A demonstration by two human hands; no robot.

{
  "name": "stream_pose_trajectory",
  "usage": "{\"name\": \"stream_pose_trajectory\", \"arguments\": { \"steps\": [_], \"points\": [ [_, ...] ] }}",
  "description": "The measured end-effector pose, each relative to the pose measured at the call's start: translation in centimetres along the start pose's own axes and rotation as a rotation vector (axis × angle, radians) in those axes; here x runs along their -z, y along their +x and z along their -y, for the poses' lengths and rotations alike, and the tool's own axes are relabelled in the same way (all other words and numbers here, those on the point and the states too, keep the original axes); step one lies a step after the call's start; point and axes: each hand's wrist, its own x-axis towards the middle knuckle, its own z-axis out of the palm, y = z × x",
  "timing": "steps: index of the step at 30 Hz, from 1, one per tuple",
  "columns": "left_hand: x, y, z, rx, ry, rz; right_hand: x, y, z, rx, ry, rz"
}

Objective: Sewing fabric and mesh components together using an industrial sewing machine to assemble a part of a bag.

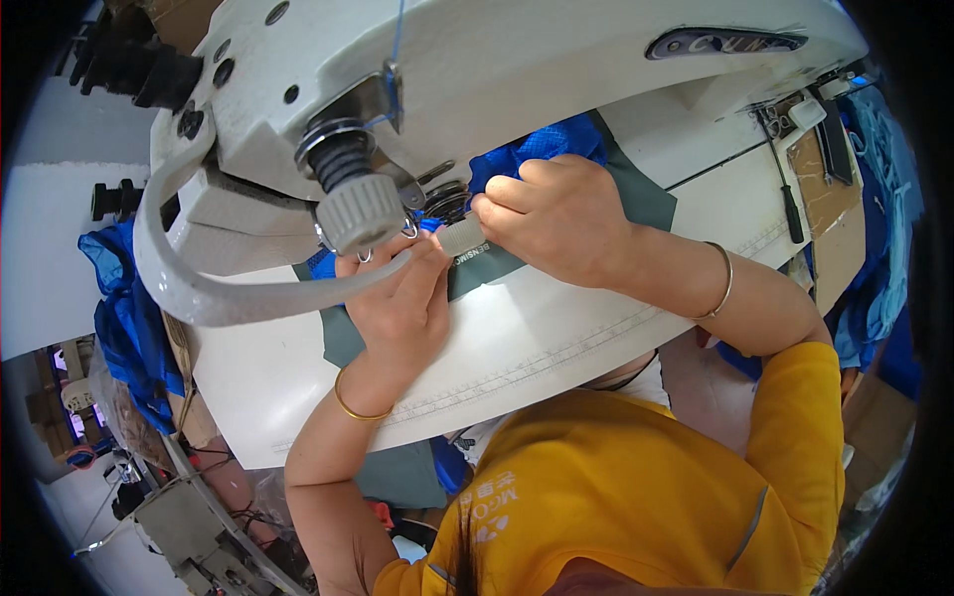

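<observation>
Grey-green fabric (644, 191) lies on the white sewing machine table with blue fabric (556, 139) bunched on top of it. My right hand (556, 221) is closed in a fist at the right of the needle area, gripping the blue fabric. My left hand (397, 313) presses its fingers together on the cloth at the left of the needle area; the machine's curved lever and knob hide part of them. Between both hands sits a short pale ribbed piece (460, 236); what it belongs to is unclear. The white sewing machine (537, 70) arches above, hiding the needle.
A white curved lever (189, 298) and a ridged tension knob (358, 214) stand out above my left hand. At the right of the table (517, 368) lie a screwdriver (792, 214) and scissors (775, 121). Blue fabric (129, 328) hangs off the left side.
</observation>
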Motion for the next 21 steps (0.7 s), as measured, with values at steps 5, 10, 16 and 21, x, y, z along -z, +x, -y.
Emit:
{"name": "stream_pose_trajectory", "arguments": {
  "steps": [5,10,16,21],
  "points": [
    [0.0,-0.2,0.2,-0.048,0.034,0.021,0.8,-0.2,-0.5,0.000,0.004,0.013],
    [-0.2,0.1,0.5,-0.134,0.011,0.008,1.3,-0.4,-0.2,0.023,-0.020,-0.035],
    [-0.3,-0.4,0.9,-0.128,-0.050,-0.011,1.7,0.2,0.3,0.037,-0.030,0.073],
    [-0.5,-0.5,0.8,-0.086,-0.082,-0.059,1.7,0.3,0.5,0.025,-0.058,0.117]
  ]
}}
